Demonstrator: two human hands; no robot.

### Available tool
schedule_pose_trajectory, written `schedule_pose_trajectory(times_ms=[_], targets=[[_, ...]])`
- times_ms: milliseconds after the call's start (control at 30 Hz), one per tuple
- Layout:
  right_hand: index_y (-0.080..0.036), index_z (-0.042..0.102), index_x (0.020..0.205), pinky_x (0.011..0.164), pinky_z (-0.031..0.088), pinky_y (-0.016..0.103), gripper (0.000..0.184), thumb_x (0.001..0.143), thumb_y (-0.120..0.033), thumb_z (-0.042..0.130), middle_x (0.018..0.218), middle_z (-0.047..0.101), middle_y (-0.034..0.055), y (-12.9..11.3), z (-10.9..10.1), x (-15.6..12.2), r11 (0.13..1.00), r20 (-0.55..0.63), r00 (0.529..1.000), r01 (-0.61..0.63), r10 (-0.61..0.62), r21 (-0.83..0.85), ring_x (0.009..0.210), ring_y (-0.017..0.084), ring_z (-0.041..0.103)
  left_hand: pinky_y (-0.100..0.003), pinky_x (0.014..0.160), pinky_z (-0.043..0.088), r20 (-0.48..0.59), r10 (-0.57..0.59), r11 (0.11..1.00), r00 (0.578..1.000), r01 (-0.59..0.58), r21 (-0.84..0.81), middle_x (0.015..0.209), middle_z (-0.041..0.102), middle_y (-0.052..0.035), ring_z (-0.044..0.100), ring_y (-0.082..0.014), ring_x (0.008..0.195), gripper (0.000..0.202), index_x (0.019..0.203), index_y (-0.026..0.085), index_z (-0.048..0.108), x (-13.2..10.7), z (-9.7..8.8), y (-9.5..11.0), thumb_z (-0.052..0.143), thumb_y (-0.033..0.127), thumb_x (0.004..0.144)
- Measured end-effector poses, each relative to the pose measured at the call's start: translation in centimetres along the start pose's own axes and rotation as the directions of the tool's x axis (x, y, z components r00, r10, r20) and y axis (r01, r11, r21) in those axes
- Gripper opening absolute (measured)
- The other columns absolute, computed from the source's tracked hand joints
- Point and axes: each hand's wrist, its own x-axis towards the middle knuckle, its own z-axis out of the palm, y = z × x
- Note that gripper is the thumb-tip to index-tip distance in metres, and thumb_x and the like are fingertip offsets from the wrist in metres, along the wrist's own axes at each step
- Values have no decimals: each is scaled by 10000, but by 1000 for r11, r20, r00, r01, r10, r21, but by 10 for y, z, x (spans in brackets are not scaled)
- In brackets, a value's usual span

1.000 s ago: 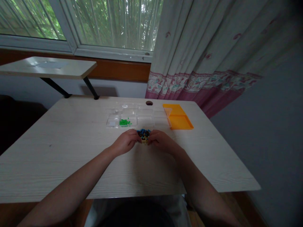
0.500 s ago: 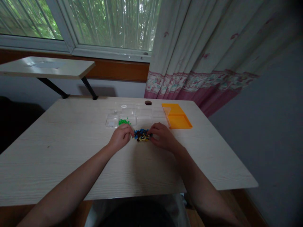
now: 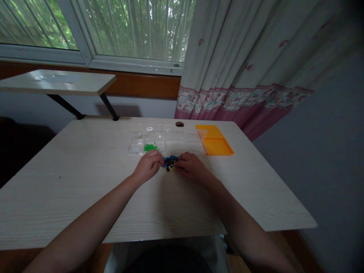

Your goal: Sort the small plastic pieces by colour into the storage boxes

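Observation:
A small heap of mixed blue, dark and yellow pieces lies on the table, too small for me to tell their kind. My left hand is at the heap's left edge, thumb and fingers drawn together; whatever they pinch is hidden. From the right, my right hand reaches over the heap's edge with its fingertips closed among the pieces. Just behind my left hand, loose green pieces sit in a front compartment of a clear plastic tray.
An orange two-part tray lies at the back right, partly under the clear tray's end. Behind them is a cable hole in the pale wooden table. A raised shelf stands at the back left; a curtain hangs behind.
My right hand has moved left and slightly nearer, now covering more of the heap's right side. My left hand stays at the left edge. The whole view has shifted slightly.

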Motion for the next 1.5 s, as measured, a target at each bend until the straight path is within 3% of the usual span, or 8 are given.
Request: schedule_pose_trajectory(times_ms=[133,267,433,500,600,800,1100,1500], targets=[[-202,736,885,803,417,301,72,866,-181,670,884,644,59,3,2,1,1000,-19,1000,-4,4,12,866,184,548,-300,776,449,0,-7,1000,1000,7,-3,790,605,-37,559,-165,829,340,707,181,653,-1,0,-2,383,-15,774],[-213,746,893,803,430,318,97,887,-228,650,871,664,57,13,7,2,993,-163,982,-84,97,86,852,185,570,-304,781,454,-8,-4,1000,1000,4,1,788,604,-36,562,-164,834,339,723,184,657,-1,1,-4,380,-4,775],[-223,748,898,852,426,367,153,914,-297,615,864,664,56,28,11,0,942,-444,831,-295,336,160,881,207,567,-304,794,456,-17,-1,1000,1000,0,-3,793,608,-35,563,-162,837,349,724,187,655,-1,2,-4,371,-12,772],[-225,744,891,858,413,376,164,917,-319,612,875,658,53,31,13,0,920,-489,781,-358,389,160,888,213,551,-304,800,456,-22,-3,1000,1000,2,-8,799,613,-34,564,-163,842,355,743,188,657,-2,2,-5,368,-18,769],[-220,741,886,859,393,372,177,921,-333,610,895,646,51,35,15,1,901,-508,753,-412,419,134,904,215,530,-326,829,446,-27,-7,1000,1000,8,23,847,619,-40,556,-178,881,364,823,191,677,-2,3,-5,388,-19,756],[-218,740,897,873,364,373,183,927,-342,608,930,632,53,37,20,7,885,-510,738,-453,441,108,951,220,508,-364,853,438,85,34,993,996,-43,110,981,600,-70,534,-218,955,290,1026,205,685,-1,3,2,536,91,804],[-230,745,920,899,341,381,184,930,-346,603,974,624,58,35,23,12,862,-486,743,-505,460,44,992,230,504,-407,930,416,176,34,979,984,-68,193,1090,595,-75,522,-250,1039,277,1037,217,652,-1,7,5,713,358,806],[-238,740,963,859,342,364,247,968,-381,539,973,653,52,34,26,12,896,-496,771,-444,399,30,970,217,520,-401,901,420,196,32,968,980,-80,240,1082,597,-64,528,-244,1025,163,953,234,681,1,13,10,691,349,838]])
